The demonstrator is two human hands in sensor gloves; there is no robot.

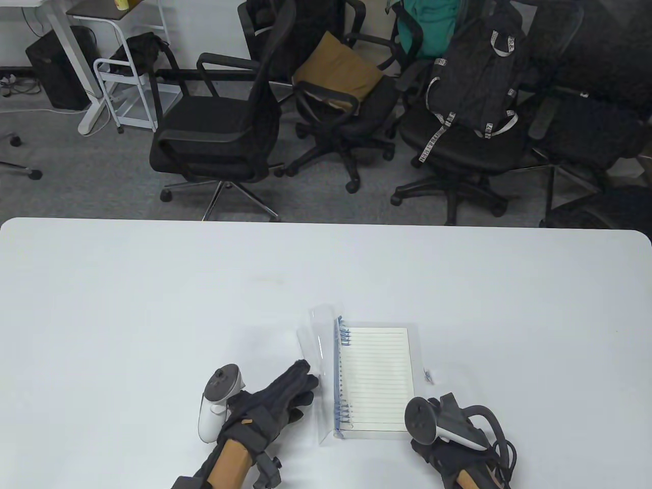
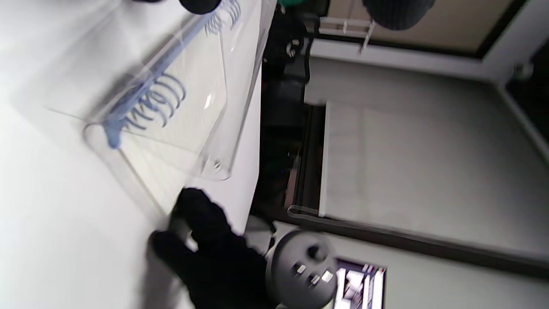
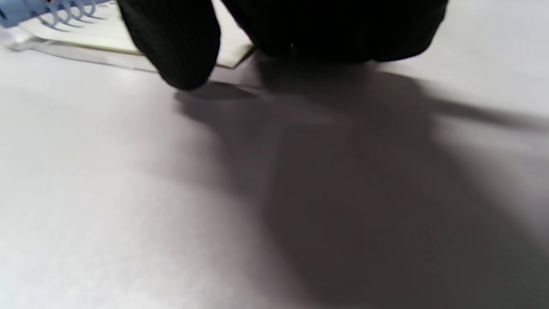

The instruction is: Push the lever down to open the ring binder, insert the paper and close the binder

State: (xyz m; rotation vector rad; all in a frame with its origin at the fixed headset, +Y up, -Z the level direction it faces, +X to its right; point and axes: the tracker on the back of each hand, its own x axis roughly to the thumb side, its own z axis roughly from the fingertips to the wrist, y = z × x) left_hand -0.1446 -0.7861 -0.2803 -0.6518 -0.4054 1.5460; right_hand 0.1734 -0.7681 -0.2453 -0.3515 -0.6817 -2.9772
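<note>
Fingers [image 1: 304, 371] of left hand [image 1: 277, 402] touch binder cover [image 1: 315, 338] (clear, half-raised).

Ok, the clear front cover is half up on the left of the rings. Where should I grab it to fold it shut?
Probably take the clear cover by its free long edge, the one away from the blue rings, coming from the left with the left hand. That edge stands raised off the table, so fingers can slip under and swing it over the lined paper.
</note>
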